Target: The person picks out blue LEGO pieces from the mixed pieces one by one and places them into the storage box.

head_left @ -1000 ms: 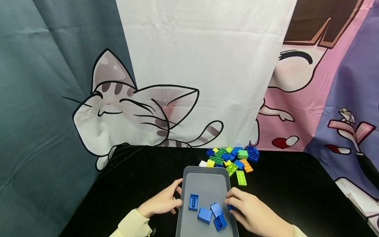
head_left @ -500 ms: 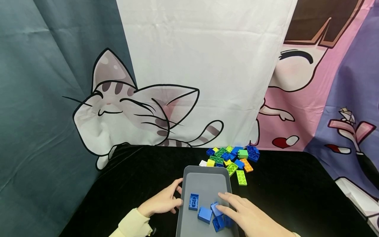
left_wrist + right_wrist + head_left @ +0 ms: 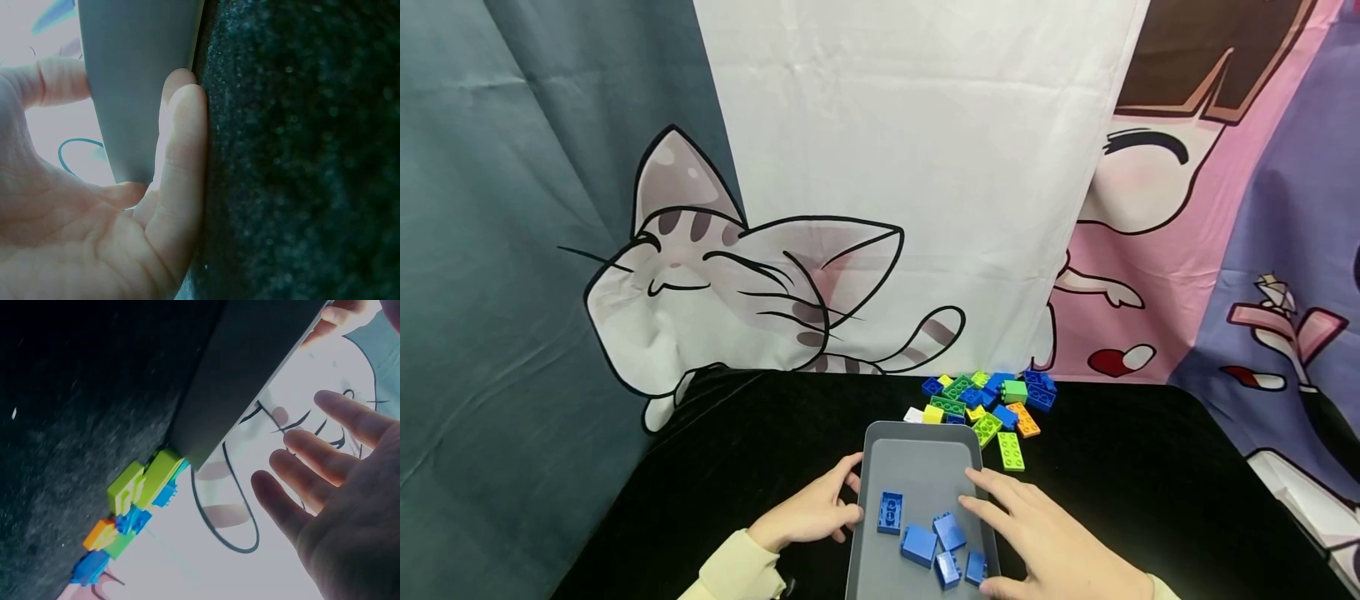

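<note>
A grey tray (image 3: 921,458) lies lengthwise on the table, with several blue toy bricks in its nearer half. One brick (image 3: 890,512) is by the left wall, open side up. Others, including a larger brick (image 3: 919,545), sit loosely grouped toward the right. My left hand (image 3: 812,507) holds the tray's left side; in the left wrist view its thumb and fingers (image 3: 178,156) meet the outer wall. Over the right rim hovers my right hand (image 3: 1037,533), fingers spread and holding nothing. A small blue brick (image 3: 976,567) lies just beside its thumb.
Beyond the tray's far end, a pile of green, blue, yellow, orange and white bricks (image 3: 987,429) spreads toward the right. Black cloth (image 3: 760,433) covers the table. A printed curtain (image 3: 925,167) hangs behind its back edge.
My right hand has carried a blue brick over the right rim and let it go in the tray. The neighbouring brick has shifted and turned. My left hand stays still.
</note>
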Action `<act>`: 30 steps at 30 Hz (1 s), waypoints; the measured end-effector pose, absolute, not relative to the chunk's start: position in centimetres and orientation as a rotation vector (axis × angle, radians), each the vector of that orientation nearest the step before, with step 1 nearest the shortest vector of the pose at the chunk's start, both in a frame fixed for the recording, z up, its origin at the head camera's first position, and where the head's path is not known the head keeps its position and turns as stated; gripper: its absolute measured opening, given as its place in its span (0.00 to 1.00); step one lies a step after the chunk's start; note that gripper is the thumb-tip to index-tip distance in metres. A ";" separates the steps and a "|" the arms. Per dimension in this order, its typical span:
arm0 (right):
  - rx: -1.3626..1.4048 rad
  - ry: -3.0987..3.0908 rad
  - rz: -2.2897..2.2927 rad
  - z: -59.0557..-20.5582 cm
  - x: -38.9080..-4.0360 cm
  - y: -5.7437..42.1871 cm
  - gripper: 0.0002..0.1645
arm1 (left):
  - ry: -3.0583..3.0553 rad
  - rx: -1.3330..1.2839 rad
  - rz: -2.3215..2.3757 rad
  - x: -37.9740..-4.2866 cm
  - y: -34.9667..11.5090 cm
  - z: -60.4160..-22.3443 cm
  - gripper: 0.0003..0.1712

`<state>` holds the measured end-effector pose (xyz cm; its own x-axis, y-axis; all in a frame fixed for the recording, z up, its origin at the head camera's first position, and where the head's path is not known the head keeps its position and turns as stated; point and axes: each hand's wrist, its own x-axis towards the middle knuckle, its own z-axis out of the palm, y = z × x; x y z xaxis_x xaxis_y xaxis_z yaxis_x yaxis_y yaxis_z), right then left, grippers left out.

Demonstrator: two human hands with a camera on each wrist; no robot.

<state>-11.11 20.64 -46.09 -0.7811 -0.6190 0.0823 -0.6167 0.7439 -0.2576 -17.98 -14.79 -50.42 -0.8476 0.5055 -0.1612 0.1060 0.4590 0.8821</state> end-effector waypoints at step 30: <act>-1.023 3.230 -0.465 -47.2 -17.6 23.5 0.47 | 2.315 0.522 1.353 -18.0 -14.8 -50.5 0.50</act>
<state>-17.61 23.54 -47.25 -0.7861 -0.5168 0.3392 -0.5915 0.7882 -0.1698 -17.95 -14.78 -50.49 -0.8470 0.5081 -0.1563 0.1132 0.4598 0.8808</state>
